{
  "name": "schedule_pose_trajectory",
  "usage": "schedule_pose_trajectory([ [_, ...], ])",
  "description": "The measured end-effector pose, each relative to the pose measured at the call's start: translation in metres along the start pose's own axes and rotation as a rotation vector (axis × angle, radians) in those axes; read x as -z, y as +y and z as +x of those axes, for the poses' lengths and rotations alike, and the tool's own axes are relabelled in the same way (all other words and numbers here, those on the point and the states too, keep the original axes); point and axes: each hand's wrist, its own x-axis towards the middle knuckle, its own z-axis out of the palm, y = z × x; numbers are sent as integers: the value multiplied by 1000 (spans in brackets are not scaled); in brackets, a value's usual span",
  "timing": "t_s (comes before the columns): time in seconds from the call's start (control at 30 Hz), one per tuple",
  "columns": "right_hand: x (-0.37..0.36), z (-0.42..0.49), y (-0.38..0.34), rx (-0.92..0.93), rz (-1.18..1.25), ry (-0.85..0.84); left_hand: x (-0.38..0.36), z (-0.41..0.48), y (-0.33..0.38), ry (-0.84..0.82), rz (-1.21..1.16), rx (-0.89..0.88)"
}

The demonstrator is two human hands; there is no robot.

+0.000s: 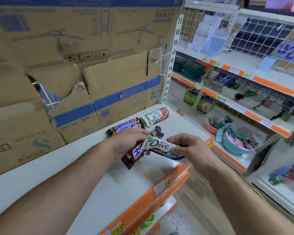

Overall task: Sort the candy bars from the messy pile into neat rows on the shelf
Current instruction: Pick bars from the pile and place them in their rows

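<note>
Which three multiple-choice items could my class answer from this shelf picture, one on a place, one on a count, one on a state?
1. Where do the Snickers bars lie? A. on the white shelf, before the cardboard boxes; B. on the floor; C. in a basket.
2. How many white Dove bars show? A. one; B. two; C. four.
3. The nearer Dove bar is: A. lying flat; B. torn open; C. held by the left hand and right hand.
Key: 1 A, they rest at the shelf's back; 2 B, one held, the far Dove bar lying on the shelf; 3 C, fingers grip both ends.
</note>
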Motion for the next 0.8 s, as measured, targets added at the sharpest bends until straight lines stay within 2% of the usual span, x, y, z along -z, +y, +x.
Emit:
schedule_pose_trajectory([
  [0.17, 17, 50, 5, -4, -34, -87, 4, 25, 8, 65, -7, 31],
  [0.33, 40, 111, 4, 0, -45, -171, 11, 50, 15, 308, -104, 43],
  [0.43, 55, 149, 5, -9, -83, -241, 11, 60, 20, 375, -117, 38],
  [0.6, 64, 203, 2, 94, -282, -331, -4, 69, 28, 500, -192, 24],
  [0.8, 59, 227, 0, 393, -727, -332, -24, 70, 28, 594, -273, 13],
])
